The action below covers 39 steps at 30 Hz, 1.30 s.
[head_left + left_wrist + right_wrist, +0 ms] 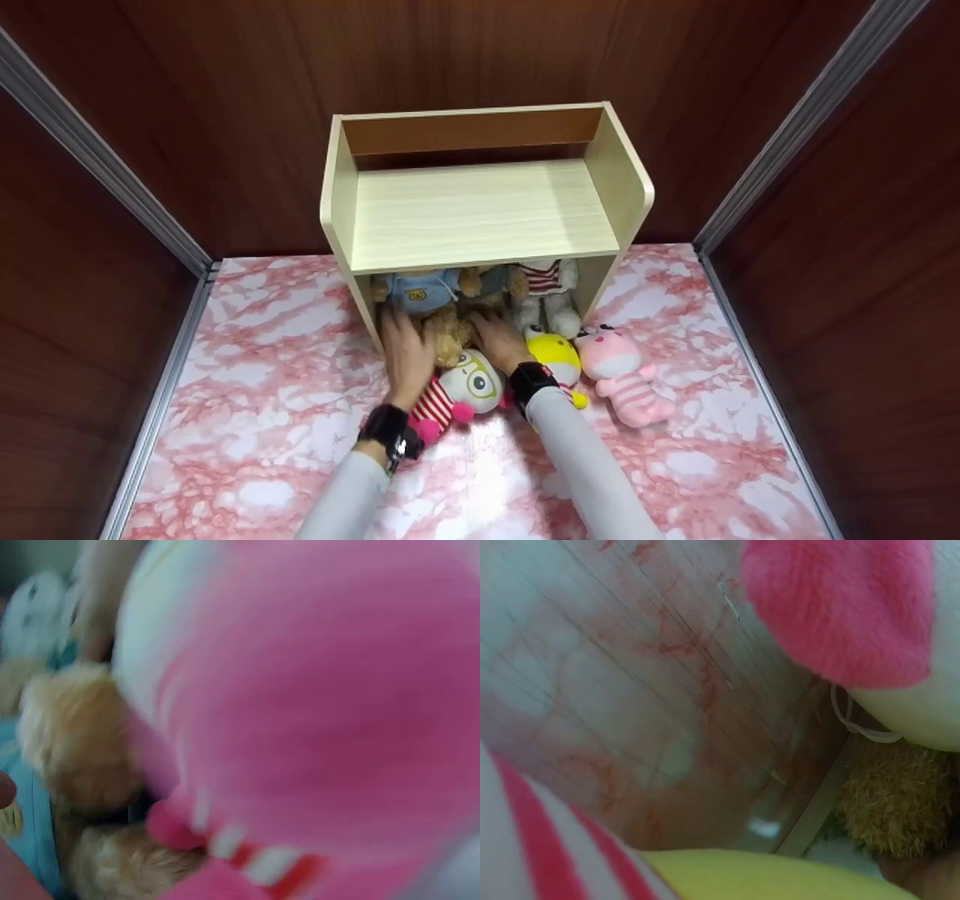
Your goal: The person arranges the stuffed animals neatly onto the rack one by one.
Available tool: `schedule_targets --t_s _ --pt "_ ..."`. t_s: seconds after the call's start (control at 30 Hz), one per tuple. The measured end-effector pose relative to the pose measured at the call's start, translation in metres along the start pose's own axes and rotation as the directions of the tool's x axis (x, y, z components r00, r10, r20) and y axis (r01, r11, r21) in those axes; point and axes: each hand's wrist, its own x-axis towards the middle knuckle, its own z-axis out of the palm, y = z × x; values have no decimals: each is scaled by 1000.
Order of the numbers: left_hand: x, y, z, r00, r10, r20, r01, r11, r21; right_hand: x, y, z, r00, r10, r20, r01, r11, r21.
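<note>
A teddy bear in a blue shirt (422, 292) sits in the lower compartment of a small wooden shelf (480, 210), its light brown feet (448, 337) jutting out in front. At the bear's left side is my left hand (407, 352), fingers stretched into the compartment. From the other side, my right hand (499, 341) reaches in beside the feet, fingertips partly hidden. Beneath and between my hands lies a pink and white plush toy with big glasses (474, 381). Its pink head (322, 690) fills much of the left wrist view.
Beside the bear sit a toy in grey (493, 282) and a white one in a striped shirt (544, 279). A yellow plush (553, 354) and a pink plush (619, 375) lie before the shelf on the marbled tabletop (255, 420). Dark panels (465, 52) enclose three sides.
</note>
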Motion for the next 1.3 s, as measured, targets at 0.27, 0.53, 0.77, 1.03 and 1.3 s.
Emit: schedule_targets --t_s 0.27,0.53,0.77,1.03,1.3 --pt "7 11 12 870 343 354 -438 868 235 1 7 -1 1000 -19 4 19 999 -40" --pt "20 -10 18 874 336 351 -433 867 247 2 9 -1 1000 -2 13 3 999 -50" --pt "21 -21 21 886 155 437 -311 897 314 1 4 0 1000 6 13 -6 1000 -15" --pt "33 -33 27 862 49 504 -241 916 322 2 -1 -1 999 34 25 -33 999 -37" --pt "41 -37 36 851 4 525 -202 925 321 0 -1 1 1000 9 6 -9 998 -59"
